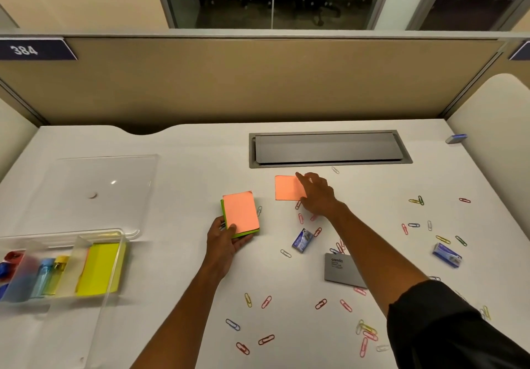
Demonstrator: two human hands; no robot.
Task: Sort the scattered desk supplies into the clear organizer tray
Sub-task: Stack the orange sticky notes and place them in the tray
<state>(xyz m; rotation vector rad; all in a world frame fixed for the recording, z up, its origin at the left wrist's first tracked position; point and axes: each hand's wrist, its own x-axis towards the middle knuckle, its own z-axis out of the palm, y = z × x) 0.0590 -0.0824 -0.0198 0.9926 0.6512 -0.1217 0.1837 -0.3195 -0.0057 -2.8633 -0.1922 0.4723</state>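
A white desk is sitting in front of a tan wall. The left hand is gripping a pad with a pink top and green under it, thumb on top. The right hand is reaching out with straight fingers lying on a pink note that is flat on the desk. Paper clips and small blue boxes are lying all around. The tray is sitting far left, holding a yellow pad.
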